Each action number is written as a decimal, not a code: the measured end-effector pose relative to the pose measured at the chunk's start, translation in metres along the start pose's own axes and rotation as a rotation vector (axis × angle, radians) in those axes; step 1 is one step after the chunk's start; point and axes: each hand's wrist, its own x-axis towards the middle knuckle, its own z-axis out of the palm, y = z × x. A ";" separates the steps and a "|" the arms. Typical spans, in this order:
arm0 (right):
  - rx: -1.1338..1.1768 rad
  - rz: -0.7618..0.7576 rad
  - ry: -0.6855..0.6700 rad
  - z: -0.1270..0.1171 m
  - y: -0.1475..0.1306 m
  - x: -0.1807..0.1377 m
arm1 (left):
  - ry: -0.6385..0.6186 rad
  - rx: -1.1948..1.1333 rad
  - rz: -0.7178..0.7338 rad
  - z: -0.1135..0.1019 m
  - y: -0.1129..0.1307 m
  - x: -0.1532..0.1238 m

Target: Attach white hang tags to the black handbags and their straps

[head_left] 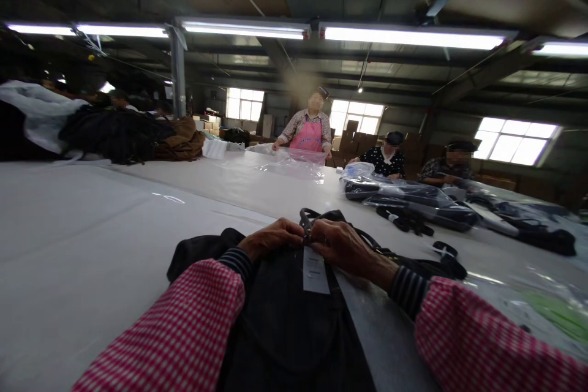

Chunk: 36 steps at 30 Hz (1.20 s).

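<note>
A black bag (294,324) lies in front of me on the white table, its top end pointing away. My left hand (274,237) pinches at the base of a dark looped handle (307,215) at the bag's top. Close beside it, my right hand (342,247) is closed on the same spot, fingers curled. Fingertips of both hands nearly meet, and the exact part between them is partly hidden. From under the right fingers a white printed tag (316,272) hangs down over the bag. Black straps (367,237) extend behind my right hand.
Plastic-wrapped dark bags (408,199) lie at the right, with bundled black straps (404,220) nearer. Brown and black bags (179,141) are piled far left. Across the table (114,214), a person in a pink apron (307,135) holds clear plastic; two other people sit farther right.
</note>
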 end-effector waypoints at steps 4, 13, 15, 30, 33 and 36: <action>-0.030 0.048 -0.004 0.005 0.001 0.003 | 0.028 -0.014 -0.006 -0.001 -0.001 0.001; 0.016 0.122 0.024 0.008 0.003 0.009 | 0.131 0.028 0.013 -0.007 -0.011 0.008; 0.011 0.109 0.022 0.007 0.006 0.011 | 0.114 0.028 -0.001 -0.010 -0.011 0.009; 0.447 0.330 -0.153 -0.028 0.016 -0.016 | 0.390 0.101 0.102 0.000 0.026 -0.017; 0.419 0.340 -0.216 -0.036 0.012 -0.028 | 0.396 0.028 0.095 0.010 0.036 -0.020; 0.304 0.306 -0.245 -0.039 0.005 -0.035 | 0.431 0.002 0.095 0.023 0.042 -0.016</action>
